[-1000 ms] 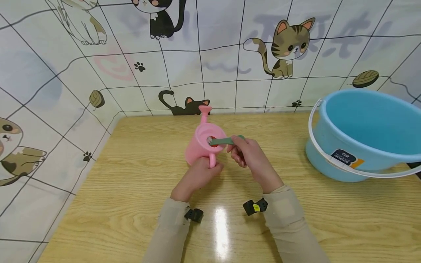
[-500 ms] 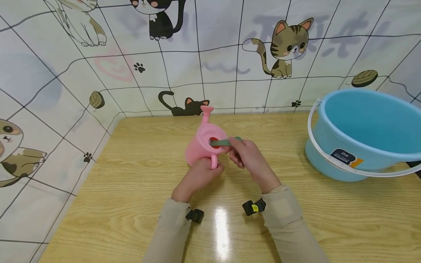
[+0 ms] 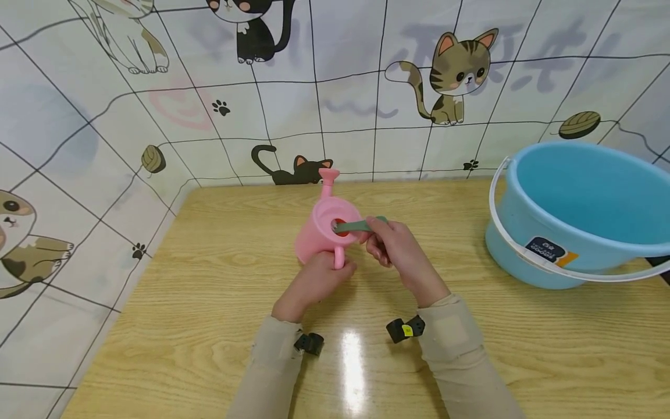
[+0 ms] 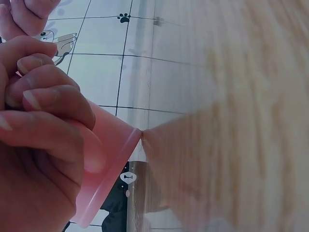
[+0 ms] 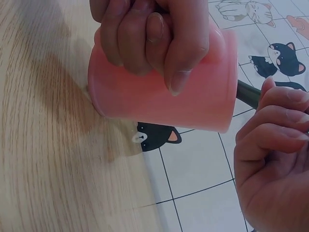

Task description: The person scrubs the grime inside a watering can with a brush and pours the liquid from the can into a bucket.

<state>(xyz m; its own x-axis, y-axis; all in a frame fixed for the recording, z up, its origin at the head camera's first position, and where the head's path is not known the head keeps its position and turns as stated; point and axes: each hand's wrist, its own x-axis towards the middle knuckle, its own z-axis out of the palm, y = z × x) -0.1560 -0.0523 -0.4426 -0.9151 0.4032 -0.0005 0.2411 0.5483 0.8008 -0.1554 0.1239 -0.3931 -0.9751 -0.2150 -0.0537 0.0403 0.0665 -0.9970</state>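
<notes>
A pink watering can (image 3: 307,237) leans on the wooden table, tilted, its sprinkler spout toward the back wall and its round opening facing up. My left hand (image 3: 316,278) grips it by the handle; in the left wrist view, curled fingers (image 4: 58,94) wrap that handle, and the base edge meets the tabletop. My right hand (image 3: 402,251) pinches a slim green handle (image 3: 358,226) between thumb and fingers. Its pale far end reaches into the can's opening, where some red shows; I cannot tell what kind of tool it is. The right wrist view shows the can's side (image 5: 169,99).
A large light-blue bucket (image 3: 513,244) with a white carrying handle (image 3: 523,254) stands to the right on the table (image 3: 220,302). Behind and to the left, a cat-patterned tile sheet (image 3: 356,99) covers the walls. Each sleeve carries a small black wrist camera.
The green-handled tool shifts slightly in the opening, and the right hand moves a little with it. The watering can rocks by a small amount, still gripped by the left hand.
</notes>
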